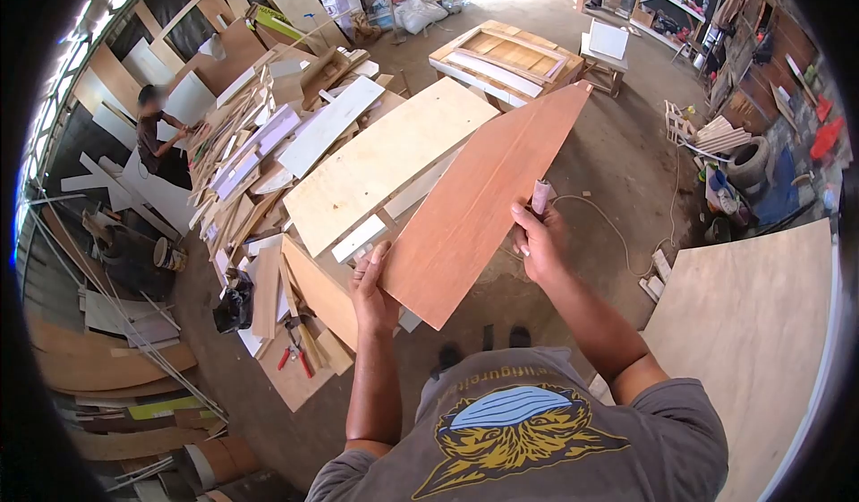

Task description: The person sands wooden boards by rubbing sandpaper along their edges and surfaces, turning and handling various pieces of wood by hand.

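Note:
A long reddish-brown wooden board with a tapered far end is held tilted in front of my body. My left hand is closed on its near left edge, thumb uppermost. At the board's right edge is my right hand, its fingers curled around a small pinkish roll that sticks up from the fist. The right thumb lies against or very close to the board; exact contact is hard to tell. Beyond the board, a pale plywood panel rests on other pieces.
A heap of wood offcuts spreads to the left, with red-handled pliers and a black bag near it. Another person is at far left. A wooden frame stands ahead; a large plywood sheet is at right. A cable crosses the floor.

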`<state>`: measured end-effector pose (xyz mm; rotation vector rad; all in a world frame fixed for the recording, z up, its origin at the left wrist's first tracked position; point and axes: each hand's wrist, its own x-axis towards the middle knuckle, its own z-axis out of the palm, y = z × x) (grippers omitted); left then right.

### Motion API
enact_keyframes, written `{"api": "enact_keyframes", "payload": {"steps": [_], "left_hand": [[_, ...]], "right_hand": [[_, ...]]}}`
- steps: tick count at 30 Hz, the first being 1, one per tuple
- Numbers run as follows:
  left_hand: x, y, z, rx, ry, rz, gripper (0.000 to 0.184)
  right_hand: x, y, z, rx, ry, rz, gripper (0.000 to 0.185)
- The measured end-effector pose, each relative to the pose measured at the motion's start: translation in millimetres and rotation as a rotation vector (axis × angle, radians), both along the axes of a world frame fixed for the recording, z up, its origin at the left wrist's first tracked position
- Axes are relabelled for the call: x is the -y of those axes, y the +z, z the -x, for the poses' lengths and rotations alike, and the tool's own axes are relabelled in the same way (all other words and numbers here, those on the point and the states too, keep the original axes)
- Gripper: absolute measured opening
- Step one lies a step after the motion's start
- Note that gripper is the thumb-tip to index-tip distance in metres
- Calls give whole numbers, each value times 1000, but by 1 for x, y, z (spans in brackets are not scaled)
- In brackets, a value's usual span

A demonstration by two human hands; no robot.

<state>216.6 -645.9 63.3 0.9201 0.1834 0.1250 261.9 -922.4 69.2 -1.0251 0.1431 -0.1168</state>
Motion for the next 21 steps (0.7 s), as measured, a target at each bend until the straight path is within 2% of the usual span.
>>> {"api": "enact_keyframes", "payload": {"steps": [5, 9, 12, 14, 16, 18, 19, 20, 21], "left_hand": [[-18, -4, 15, 56, -2, 131, 33], [-44, -10, 36, 101, -172, 88, 36], [-69, -31, 54, 140, -220, 19, 35], [-83, -41, 65, 185, -294, -136, 35], [-84, -38, 81, 234, -352, -268, 36], [-86, -38, 91, 419, -412, -327, 42], [-86, -40, 98, 490, -404, -385, 43], [-87, -42, 106, 566, -393, -443, 43], [-92, -49, 115, 585, -383, -535, 44]], "right_hand": [[-21, 0, 13, 11, 32, 37, 17], [-39, -10, 22, 40, 81, 53, 17], [-62, -10, 30, -7, 34, -23, 9], [-82, -7, 36, -94, -48, -87, 11], [-96, -10, 43, -135, -64, -151, 18], [-105, -25, 50, -130, -7, -215, 27], [-101, -50, 48, 4, 72, -212, 41], [-106, -64, 48, 7, 51, -176, 50], [-113, -63, 55, 39, 111, -268, 53]]}}
